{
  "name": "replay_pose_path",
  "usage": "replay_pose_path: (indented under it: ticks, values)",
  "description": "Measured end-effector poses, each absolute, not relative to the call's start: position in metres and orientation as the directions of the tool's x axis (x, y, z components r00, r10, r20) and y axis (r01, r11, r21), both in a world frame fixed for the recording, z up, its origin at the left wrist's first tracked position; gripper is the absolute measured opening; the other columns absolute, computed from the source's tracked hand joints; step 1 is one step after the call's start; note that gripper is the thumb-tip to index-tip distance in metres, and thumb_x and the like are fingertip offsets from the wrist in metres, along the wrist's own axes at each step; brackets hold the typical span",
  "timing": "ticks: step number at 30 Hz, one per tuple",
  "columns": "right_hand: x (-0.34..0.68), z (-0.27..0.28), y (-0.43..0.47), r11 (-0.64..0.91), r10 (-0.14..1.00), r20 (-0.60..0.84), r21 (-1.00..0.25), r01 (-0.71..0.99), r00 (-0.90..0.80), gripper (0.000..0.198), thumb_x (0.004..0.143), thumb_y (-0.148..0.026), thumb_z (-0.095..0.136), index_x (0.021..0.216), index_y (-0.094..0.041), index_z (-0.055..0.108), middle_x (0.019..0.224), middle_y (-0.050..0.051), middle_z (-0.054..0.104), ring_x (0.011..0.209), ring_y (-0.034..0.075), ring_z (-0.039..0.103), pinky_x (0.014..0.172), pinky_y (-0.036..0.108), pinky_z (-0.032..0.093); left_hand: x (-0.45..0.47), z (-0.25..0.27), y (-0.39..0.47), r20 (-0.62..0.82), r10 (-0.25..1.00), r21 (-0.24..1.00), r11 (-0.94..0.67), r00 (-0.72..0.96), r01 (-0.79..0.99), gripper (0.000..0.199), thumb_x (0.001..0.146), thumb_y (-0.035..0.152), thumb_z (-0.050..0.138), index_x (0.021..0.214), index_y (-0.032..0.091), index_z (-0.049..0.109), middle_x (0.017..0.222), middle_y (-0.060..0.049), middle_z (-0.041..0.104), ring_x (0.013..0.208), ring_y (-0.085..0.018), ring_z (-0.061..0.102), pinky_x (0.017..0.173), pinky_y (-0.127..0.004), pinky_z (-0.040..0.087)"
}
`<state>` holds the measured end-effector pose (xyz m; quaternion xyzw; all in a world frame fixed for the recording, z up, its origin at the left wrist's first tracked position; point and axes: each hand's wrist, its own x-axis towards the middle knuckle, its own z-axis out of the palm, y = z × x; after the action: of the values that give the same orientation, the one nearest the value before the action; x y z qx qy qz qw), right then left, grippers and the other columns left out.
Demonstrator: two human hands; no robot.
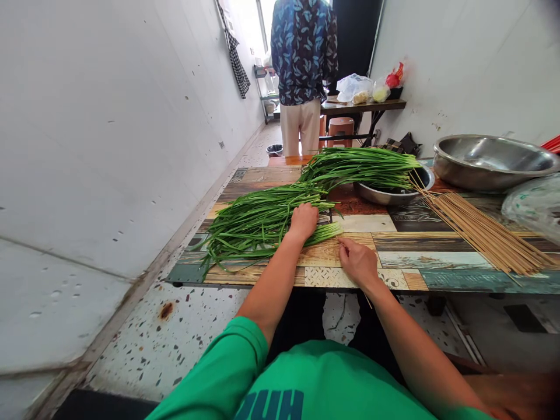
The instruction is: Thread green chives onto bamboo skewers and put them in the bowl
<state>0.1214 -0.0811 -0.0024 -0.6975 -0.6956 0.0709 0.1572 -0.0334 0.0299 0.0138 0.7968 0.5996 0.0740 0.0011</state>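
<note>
Long garlic chives point(249, 224) lie on the wood-patterned table point(411, 259), their pale cut ends toward the right. My left hand point(304, 221) is closed over a small bunch of them near the stem ends. Those pale ends point(328, 231) stick out just left of my right hand point(359, 261). Pinched in my right hand is a thin bamboo skewer; its tail point(368, 300) shows below my wrist and its point is close to the stems. Whether the point touches them I cannot tell.
Another heap of chives point(359, 166) rests across a metal bowl point(385, 196). Several bamboo skewers point(485, 230) lean on that bowl's rim. At the right are a large steel basin point(494, 160) and a plastic bag point(536, 207). A person point(304, 64) stands beyond the table.
</note>
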Motion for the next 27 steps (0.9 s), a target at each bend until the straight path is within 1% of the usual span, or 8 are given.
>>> replay_pose_path:
  ticks: [3,6,8,13,18,23,27]
  values:
    - [0.1211,-0.0029,-0.0807,0.013,0.993,0.116,-0.316,0.949,0.024,0.039,0.091,-0.030,0.041,0.120,-0.026,0.067,0.098,0.006,0.075,0.087,0.022,0.069,0.074,0.030,0.047,-0.0328,0.0117,0.0307,0.120,0.947,0.128,-0.311,0.297,0.942,0.026,0.091,0.019,0.044,0.095,0.015,0.069,0.102,-0.012,0.069,0.100,-0.024,0.060,0.089,-0.038,0.039]
    - [0.1208,-0.0034,-0.0803,0.009,0.993,0.112,-0.319,0.948,0.028,0.039,0.091,-0.030,0.041,0.121,-0.027,0.066,0.098,0.005,0.075,0.087,0.021,0.069,0.074,0.029,0.047,-0.0307,0.0106,0.0319,0.123,0.952,0.186,-0.300,0.281,0.936,0.025,0.090,0.019,0.045,0.095,0.016,0.069,0.100,-0.010,0.071,0.100,-0.024,0.061,0.092,-0.040,0.036]
    - [0.1209,-0.0036,-0.0802,0.012,0.993,0.114,-0.317,0.948,0.025,0.038,0.091,-0.030,0.042,0.120,-0.027,0.067,0.098,0.005,0.075,0.086,0.021,0.069,0.074,0.029,0.047,-0.0296,0.0106,0.0325,0.111,0.954,0.200,-0.297,0.279,0.934,0.025,0.090,0.019,0.045,0.094,0.017,0.070,0.099,-0.010,0.072,0.101,-0.024,0.061,0.092,-0.041,0.035]
    - [0.1213,-0.0040,-0.0803,0.027,0.991,0.132,-0.317,0.948,0.015,0.038,0.091,-0.029,0.042,0.119,-0.025,0.068,0.099,0.005,0.075,0.085,0.020,0.069,0.074,0.028,0.048,-0.0307,0.0110,0.0322,0.115,0.949,0.193,-0.310,0.292,0.931,0.027,0.089,0.018,0.046,0.092,0.017,0.072,0.102,-0.010,0.070,0.104,-0.024,0.059,0.090,-0.040,0.036]
    - [0.1219,-0.0046,-0.0803,0.034,0.990,0.138,-0.322,0.946,0.011,0.038,0.091,-0.029,0.042,0.118,-0.025,0.068,0.100,0.005,0.075,0.086,0.019,0.069,0.075,0.028,0.048,-0.0345,0.0116,0.0326,0.091,0.941,0.213,-0.338,0.326,0.917,0.026,0.087,0.019,0.050,0.099,0.021,0.073,0.106,-0.008,0.070,0.106,-0.023,0.058,0.092,-0.039,0.037]
    - [0.1220,-0.0045,-0.0802,0.028,0.991,0.134,-0.321,0.947,0.016,0.039,0.091,-0.029,0.041,0.119,-0.025,0.067,0.097,0.005,0.075,0.085,0.020,0.069,0.073,0.028,0.047,-0.0316,0.0123,0.0326,0.100,0.942,0.159,-0.332,0.319,0.930,0.027,0.088,0.018,0.048,0.097,0.018,0.073,0.102,-0.010,0.072,0.104,-0.025,0.061,0.094,-0.042,0.038]
    - [0.1216,-0.0036,-0.0804,0.024,0.992,0.122,-0.321,0.947,0.016,0.039,0.091,-0.029,0.041,0.119,-0.025,0.067,0.098,0.006,0.075,0.086,0.021,0.069,0.074,0.029,0.047,-0.0283,0.0122,0.0315,0.098,0.948,0.184,-0.316,0.302,0.931,0.027,0.088,0.020,0.047,0.099,0.018,0.072,0.104,-0.010,0.071,0.105,-0.024,0.061,0.093,-0.040,0.041]
